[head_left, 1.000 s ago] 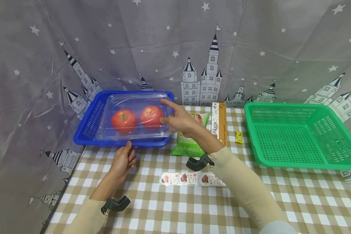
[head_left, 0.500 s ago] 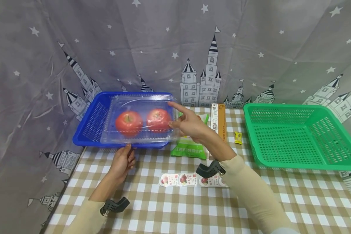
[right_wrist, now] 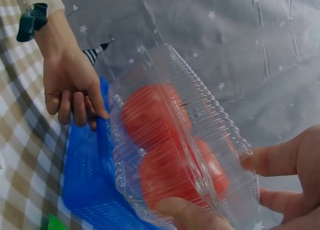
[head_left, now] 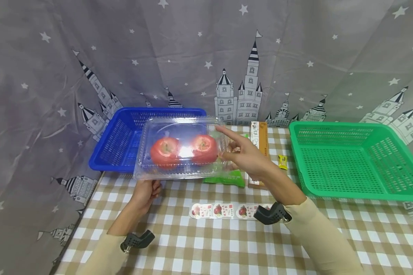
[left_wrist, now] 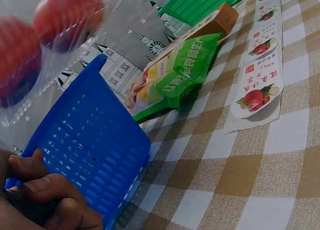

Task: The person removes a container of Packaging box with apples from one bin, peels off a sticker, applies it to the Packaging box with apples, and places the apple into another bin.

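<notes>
A clear plastic clamshell box (head_left: 179, 124) with two red apples (head_left: 204, 149) inside hangs tilted over the front right part of the blue basket (head_left: 106, 152). My right hand (head_left: 249, 156) grips the box by its right end; in the right wrist view its thumb and fingers (right_wrist: 272, 160) pinch that end. At the basket's front rim is my left hand (head_left: 144, 196), partly behind the box in the head view. The right wrist view shows the left hand (right_wrist: 72, 85) with its thumb over the blue rim and its fingers curled below.
Right of the blue basket lie a green food packet (left_wrist: 185, 70), a long pasta box (head_left: 261, 143) and a small yellow packet (head_left: 282, 161). A green basket (head_left: 303, 183) stands farther right. A strip of apple labels (head_left: 223, 211) lies in front on the checked cloth.
My right hand has moved the clamshell box with its apples to the right and nearer, from above the blue basket to partly past its front right edge. The left hand has stayed at the rim.
</notes>
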`<state>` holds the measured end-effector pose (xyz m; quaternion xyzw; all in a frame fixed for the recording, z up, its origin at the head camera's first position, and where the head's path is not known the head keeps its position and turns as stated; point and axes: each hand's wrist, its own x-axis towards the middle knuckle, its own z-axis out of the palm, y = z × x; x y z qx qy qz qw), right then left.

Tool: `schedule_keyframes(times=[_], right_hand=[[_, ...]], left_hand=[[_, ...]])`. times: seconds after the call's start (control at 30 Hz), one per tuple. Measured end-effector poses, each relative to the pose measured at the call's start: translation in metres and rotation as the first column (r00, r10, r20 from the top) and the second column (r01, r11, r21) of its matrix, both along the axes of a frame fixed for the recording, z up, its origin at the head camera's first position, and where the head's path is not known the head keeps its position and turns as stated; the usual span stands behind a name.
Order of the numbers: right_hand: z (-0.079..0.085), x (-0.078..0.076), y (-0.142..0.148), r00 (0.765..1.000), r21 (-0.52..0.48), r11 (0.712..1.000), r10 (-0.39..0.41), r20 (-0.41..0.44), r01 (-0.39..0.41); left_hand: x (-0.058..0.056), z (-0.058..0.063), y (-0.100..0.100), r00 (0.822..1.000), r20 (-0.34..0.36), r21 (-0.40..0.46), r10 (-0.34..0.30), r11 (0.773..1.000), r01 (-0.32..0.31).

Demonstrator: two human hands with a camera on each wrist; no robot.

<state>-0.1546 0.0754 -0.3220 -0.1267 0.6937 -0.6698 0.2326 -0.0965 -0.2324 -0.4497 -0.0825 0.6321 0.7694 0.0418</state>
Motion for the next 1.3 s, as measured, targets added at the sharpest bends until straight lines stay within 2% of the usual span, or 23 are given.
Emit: schedule_keyframes(times=[0.17, 0.4, 0.53, 0.7, 0.9, 1.13, 1.3], right_hand=[[-0.004, 0.015, 0.016, 1.000, 0.013, 1.000, -0.015, -0.006, 0.016], [-0.017, 0.042, 0.041, 0.999, 0.035, 0.999, -0.012, -0.052, 0.014], [-0.027, 0.059, 0.056, 0.996, 0.080, 0.996, -0.028, -0.081, 0.034], [-0.037, 0.081, 0.077, 0.999, 0.085, 0.995, -0.042, -0.032, 0.044], [-0.042, 0.105, 0.093, 0.998, 0.066, 0.996, -0.059, -0.005, 0.059], [-0.049, 0.131, 0.106, 0.997, 0.045, 0.996, -0.075, -0.035, 0.076], [-0.058, 0.145, 0.115, 0.998, 0.047, 0.997, -0.055, -0.039, 0.057]], left_hand=[[0.000, -0.001, 0.000, 1.000, 0.017, -0.024, 0.007, 1.000, -0.007], [0.000, -0.002, 0.000, 0.999, -0.003, -0.024, 0.052, 0.998, -0.052], [-0.001, -0.001, 0.000, 1.000, 0.014, -0.037, 0.005, 0.999, -0.005], [-0.001, 0.002, -0.003, 0.998, 0.053, -0.056, -0.045, 0.997, 0.048], [-0.002, 0.004, -0.005, 0.996, 0.068, -0.062, -0.056, 0.996, 0.060], [-0.002, 0.005, -0.004, 0.996, 0.072, -0.080, -0.059, 0.995, 0.065], [-0.002, 0.005, -0.003, 0.996, 0.067, -0.070, -0.056, 0.996, 0.061]])
